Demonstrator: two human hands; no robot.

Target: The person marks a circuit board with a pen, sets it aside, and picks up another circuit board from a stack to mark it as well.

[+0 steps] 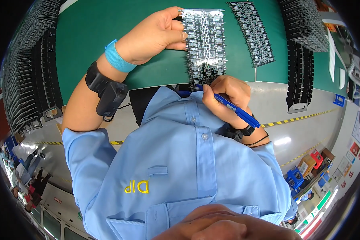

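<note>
My left hand is closed on the left edge of a circuit board panel, a long strip packed with rows of small parts. The panel stretches from far over the green table to its near edge. A blue marker pen sits in my right hand, which is closed round it. The pen's tip points at the panel's near end, close to its lower left corner; whether it touches I cannot tell. Part of the panel's near end is hidden behind my right fingers.
A second board panel lies on the green table, right of mine. Black racks with stacked panels stand at the left and right. Beyond the table edge are a grey floor with yellow-black tape and blue stools.
</note>
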